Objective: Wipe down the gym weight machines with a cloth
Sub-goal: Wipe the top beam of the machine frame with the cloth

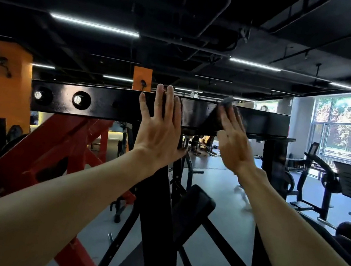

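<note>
Under strip lights [94, 24] and a black ceiling, a gym floor held orange pillars [11, 86] at 9 o'clock and bright windows [338, 126] at 3 o'clock. A black crossbeam [110, 104] of a weight machine spanned the centre. The left hand [159, 125] lay flat against the beam, fingers straight and spread. Just beside it at 1 o'clock, the right hand [233, 139] pressed a dark cloth [221, 114] onto the beam face with straight fingers, the hands apart.
</note>
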### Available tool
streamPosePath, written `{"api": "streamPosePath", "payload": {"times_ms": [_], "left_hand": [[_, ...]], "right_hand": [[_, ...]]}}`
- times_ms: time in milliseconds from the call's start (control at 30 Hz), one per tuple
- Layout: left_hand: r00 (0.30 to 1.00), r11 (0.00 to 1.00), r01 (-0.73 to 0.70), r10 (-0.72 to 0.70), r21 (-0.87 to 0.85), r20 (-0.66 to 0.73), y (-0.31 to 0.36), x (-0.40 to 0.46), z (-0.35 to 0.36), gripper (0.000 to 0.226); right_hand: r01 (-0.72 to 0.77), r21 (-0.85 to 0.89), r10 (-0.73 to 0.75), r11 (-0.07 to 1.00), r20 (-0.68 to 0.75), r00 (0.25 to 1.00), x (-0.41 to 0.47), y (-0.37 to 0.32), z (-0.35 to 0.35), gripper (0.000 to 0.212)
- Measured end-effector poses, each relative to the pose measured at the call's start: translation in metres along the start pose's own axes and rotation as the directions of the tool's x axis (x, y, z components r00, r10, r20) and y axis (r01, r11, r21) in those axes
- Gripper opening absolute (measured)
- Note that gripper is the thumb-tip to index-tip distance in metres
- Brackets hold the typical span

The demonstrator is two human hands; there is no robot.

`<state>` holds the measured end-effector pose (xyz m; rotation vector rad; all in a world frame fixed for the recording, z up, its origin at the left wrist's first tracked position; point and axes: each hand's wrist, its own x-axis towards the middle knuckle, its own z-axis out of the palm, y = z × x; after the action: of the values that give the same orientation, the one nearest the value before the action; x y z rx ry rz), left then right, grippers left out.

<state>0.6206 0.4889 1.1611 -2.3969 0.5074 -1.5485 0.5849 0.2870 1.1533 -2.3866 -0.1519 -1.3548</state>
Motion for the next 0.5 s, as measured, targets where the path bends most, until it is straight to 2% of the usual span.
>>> {"api": "streamPosePath", "payload": {"times_ms": [67, 100, 167, 233, 300, 400, 500], "left_hand": [[0.999, 0.999, -0.041, 0.041, 0.025, -0.005, 0.005, 0.001, 0.002, 0.126], [0.998, 0.997, -0.062, 0.062, 0.040, -0.003, 0.009, 0.003, 0.002, 0.124], [0.997, 0.995, -0.076, 0.076, 0.062, -0.009, 0.019, 0.010, 0.002, 0.121], [0.998, 0.995, -0.053, 0.054, 0.082, -0.010, 0.033, 0.017, 0.001, 0.121], [0.999, 0.995, -0.048, 0.048, 0.092, 0.000, 0.045, 0.022, 0.001, 0.122], [0.998, 0.991, -0.057, 0.055, 0.119, 0.019, 0.057, 0.031, 0.002, 0.120], [0.994, 0.985, -0.108, 0.106, 0.132, 0.023, 0.072, 0.043, 0.002, 0.111]], "right_hand": [[-0.113, 0.054, 0.114, 0.992, -0.001, 0.994, 0.005, 0.006, -0.005, 0.074], [-0.097, 0.044, 0.097, 0.994, 0.013, 0.995, 0.005, 0.002, -0.005, 0.074], [0.105, -0.062, -0.102, 0.993, 0.053, 0.993, -0.004, -0.008, 0.002, 0.073], [0.321, -0.136, -0.309, 0.937, 0.105, 0.945, -0.015, -0.005, 0.010, 0.072], [0.376, -0.156, -0.363, 0.913, 0.110, 0.925, -0.010, 0.019, 0.004, 0.073], [0.229, -0.195, -0.224, 0.954, 0.046, 0.973, 0.014, 0.080, -0.014, 0.078], [-0.085, -0.077, 0.085, 0.993, -0.004, 0.996, 0.027, 0.123, -0.029, 0.078]]}}
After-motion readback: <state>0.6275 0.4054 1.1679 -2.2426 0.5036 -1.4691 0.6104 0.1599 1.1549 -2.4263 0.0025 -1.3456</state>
